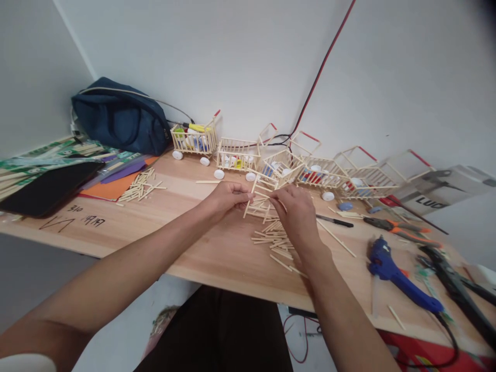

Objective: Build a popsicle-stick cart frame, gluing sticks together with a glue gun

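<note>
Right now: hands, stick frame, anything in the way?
Left hand pinching left side of stick frame. Right hand at its right side, exact grip unclear. Loose sticks by right hand; slatted cart close behind frame.

A pale wooden table [225, 253] carries everything, with handwriting, including "310" [75, 208], inked on its left side. Along the back stand 5 small stick-built carts [194, 140] in a row, a blue bag [120, 116] left of them. Further left lie green-and-white packets [19, 169], a black flat slab [50, 188] and an orange sheet [104, 191]. There are 2 heaps of short sticks: a left heap [141, 188] and a middle heap [276, 240]. To the right are a black pen [335, 221], orange-handled pliers [393, 226], a blue glue gun [406, 287] and a long black tool [457, 288], possibly cutters, though blurred.
</note>
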Demonstrator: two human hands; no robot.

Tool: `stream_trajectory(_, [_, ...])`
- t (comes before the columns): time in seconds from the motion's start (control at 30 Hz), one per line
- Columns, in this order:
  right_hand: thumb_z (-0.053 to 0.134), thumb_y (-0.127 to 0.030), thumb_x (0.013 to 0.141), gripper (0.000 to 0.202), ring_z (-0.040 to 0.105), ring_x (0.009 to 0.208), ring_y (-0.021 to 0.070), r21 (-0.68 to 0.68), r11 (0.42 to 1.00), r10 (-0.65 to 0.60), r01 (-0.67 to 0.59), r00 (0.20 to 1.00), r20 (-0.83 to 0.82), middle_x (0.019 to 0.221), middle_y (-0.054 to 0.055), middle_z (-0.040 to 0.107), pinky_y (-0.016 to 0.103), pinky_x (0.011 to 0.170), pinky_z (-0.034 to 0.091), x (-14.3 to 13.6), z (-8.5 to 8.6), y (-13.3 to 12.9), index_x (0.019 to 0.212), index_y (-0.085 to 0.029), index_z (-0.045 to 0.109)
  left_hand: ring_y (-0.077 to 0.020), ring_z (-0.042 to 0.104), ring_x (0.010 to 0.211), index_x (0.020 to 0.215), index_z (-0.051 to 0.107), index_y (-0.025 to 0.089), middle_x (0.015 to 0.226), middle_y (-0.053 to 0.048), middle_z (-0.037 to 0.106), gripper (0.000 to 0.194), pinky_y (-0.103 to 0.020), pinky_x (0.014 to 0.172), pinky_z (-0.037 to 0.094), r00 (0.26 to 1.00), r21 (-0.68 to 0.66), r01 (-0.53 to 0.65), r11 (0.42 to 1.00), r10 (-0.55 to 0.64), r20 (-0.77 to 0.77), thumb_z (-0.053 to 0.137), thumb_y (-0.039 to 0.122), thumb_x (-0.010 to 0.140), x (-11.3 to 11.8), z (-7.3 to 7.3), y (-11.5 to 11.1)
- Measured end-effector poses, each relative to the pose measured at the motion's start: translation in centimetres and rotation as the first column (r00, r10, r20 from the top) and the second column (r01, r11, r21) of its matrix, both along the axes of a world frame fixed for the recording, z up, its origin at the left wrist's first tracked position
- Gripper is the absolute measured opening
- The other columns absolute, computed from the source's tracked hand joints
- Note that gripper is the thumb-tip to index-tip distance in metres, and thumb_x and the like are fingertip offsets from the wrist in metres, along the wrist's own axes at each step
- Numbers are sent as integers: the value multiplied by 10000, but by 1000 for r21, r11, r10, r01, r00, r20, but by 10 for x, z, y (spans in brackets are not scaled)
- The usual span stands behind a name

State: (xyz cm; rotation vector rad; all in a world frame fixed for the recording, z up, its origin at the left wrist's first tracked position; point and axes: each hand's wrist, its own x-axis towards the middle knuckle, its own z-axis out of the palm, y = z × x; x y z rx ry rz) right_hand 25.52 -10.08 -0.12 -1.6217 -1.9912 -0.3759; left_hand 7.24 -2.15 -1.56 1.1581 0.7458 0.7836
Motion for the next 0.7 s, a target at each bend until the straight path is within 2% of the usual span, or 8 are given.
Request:
stream_trajectory(0.37, [543, -240, 947, 165, 553, 869, 238, 4, 1000, -17, 17, 999, 37, 859, 81, 649, 348, 749, 362, -2, -1, 1, 870, -189, 680, -80, 571, 591, 719, 687, 94, 672, -37, 682, 163, -225, 641, 446, 1000, -55, -14, 998, 13, -10, 814, 181, 665, 1, 5, -4])
stream_trajectory(0.7, [544, -240, 946, 163, 551, 868, 240, 24, 999, -30, 29, 999, 43, 851, 72, 650, 350, 740, 352, -4, -1, 0, 861, -204, 679, -79, 565, 580, 717, 686, 100, 679, -37, 688, 146, -224, 633, 442, 1000, -41, 1, 999, -1, 0, 800, 179, 670, 1, 3, -3])
